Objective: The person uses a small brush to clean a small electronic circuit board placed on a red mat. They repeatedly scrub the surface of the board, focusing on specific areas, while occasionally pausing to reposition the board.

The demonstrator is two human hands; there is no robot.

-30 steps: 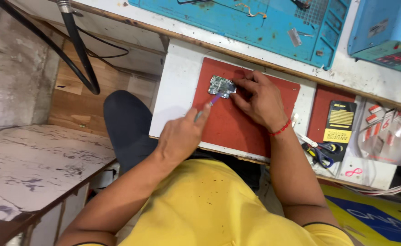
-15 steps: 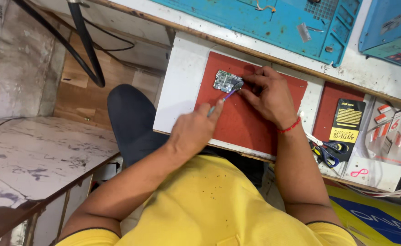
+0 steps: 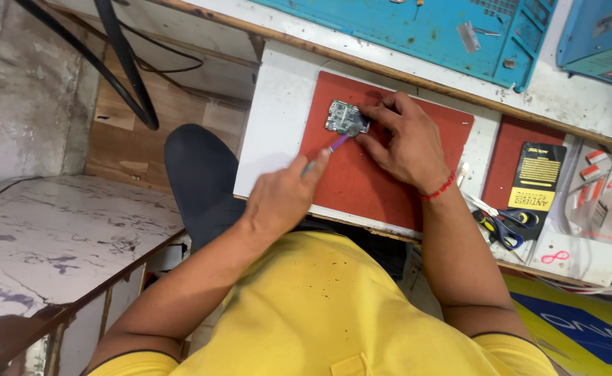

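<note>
Running down the upper left of the frame, two thick black cables are hanging in front of a pale wall, and below them a marbled white slab is filling the lower left. Just right of that, a dark-trousered knee is showing under the edge of a white work board. The left hand is sitting at the centre of the frame, clenched around a thin purple-handled tool — its tip is pointing up and to the right, reaching the lower edge of a small green circuit board. That board is lying on a red mat in the upper middle of the frame, near the mat's top left corner. The right hand is pressing down from the right, its fingertips pinching the board's right edge and keeping it flat on the mat; a red thread band is circling the wrist. Above, a blue work mat is stretching across the top. Further right, a black and yellow packet is lying on a second red pad, with blue-handled scissors just below it — and small red and white parts are crowding the right edge. A yellow shirt is filling the bottom centre.
</note>
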